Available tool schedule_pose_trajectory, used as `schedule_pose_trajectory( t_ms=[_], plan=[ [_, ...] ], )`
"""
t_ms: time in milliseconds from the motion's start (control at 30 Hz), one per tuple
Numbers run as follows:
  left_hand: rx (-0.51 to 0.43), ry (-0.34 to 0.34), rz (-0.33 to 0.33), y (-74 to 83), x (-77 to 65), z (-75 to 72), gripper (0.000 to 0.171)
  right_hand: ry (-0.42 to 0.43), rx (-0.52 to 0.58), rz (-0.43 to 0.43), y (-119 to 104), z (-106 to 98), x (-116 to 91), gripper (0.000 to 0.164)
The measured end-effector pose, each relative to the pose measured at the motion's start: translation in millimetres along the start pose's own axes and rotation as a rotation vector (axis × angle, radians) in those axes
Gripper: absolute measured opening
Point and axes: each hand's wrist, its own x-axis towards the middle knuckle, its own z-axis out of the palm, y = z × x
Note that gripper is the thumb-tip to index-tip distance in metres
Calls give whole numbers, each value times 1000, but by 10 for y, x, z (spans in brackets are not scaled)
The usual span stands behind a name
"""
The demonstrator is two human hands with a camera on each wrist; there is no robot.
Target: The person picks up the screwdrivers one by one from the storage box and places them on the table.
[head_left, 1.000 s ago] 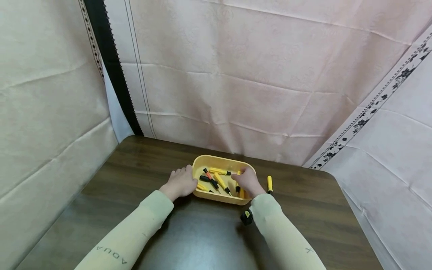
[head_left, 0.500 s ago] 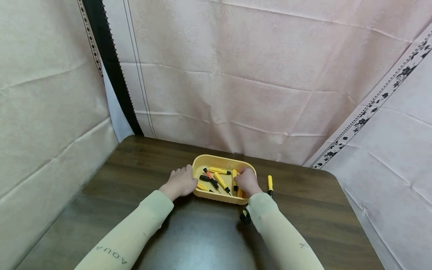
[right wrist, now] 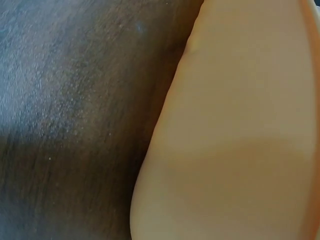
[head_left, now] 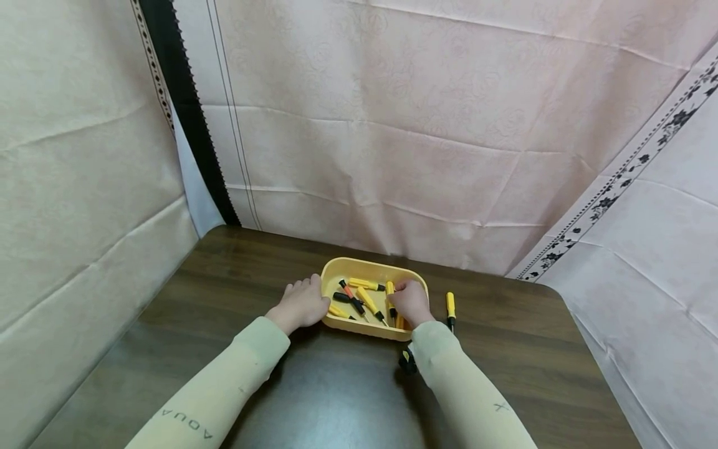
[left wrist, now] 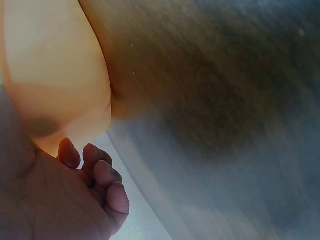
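Note:
A yellow tray (head_left: 373, 332) holds several screwdrivers. My left hand (head_left: 300, 304) rests at the tray's left end, thumb at the rim. In the left wrist view, that hand (left wrist: 55, 200) has loosely bent fingers beside the tray wall (left wrist: 60, 75). My right hand (head_left: 411, 302) reaches down inside the right end, beside an upright-lying yellow screwdriver (head_left: 391, 301); its fingertips are partly hidden, and I cannot tell whether they grip anything. An orange-yellow handle (head_left: 400, 322) shows below it. Farther left lie a red-and-black screwdriver (head_left: 352, 297) and a yellow one (head_left: 369, 301). The right wrist view shows only the tray side (right wrist: 235, 125).
Right of the tray, a yellow-and-black screwdriver (head_left: 451, 307) lies on the dark wooden table (head_left: 505, 349). A small black object with a yellow mark (head_left: 407, 360) sits by the right sleeve. Pale patterned cloth (head_left: 421, 125) hangs behind the table.
My right hand has shifted slightly right and drawn back within the tray, uncovering more of the yellow screwdriver beside it. My left hand has stayed at the tray's left end.

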Motion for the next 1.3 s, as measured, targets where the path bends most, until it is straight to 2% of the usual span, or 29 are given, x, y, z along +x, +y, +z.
schedule_pose_trajectory(
  t_ms=[367, 533, 667, 733, 867, 1100, 1200, 1300],
  plan=[
    [8, -2, -7, 21, -18, 0, 38, 48, -24, -9, 28, 43, 12, 39],
    [12, -1, -3, 16, -17, 8, 36, 41, 16, -27, 13, 38, -14, 38],
    [6, -1, -1, 13, -19, 5, 34, 30, 70, -73, -25, 16, -46, 37],
    [5, -2, -1, 11, -20, 3, 33, 42, 97, -93, -55, -2, -68, 31],
    [-2, -4, -1, 0, -14, 8, 32, 53, 176, -86, -112, -38, -103, 11],
    [-9, -5, 1, 6, -22, -12, 32, -23, 469, 34, -152, -82, -75, 30],
    [-8, -1, 1, 13, -19, -14, 33, -39, 531, 75, -169, -116, -65, 32],
    [-5, -1, 1, 18, -14, -10, 35, -45, 574, 80, -177, -137, -61, 33]
  ],
)
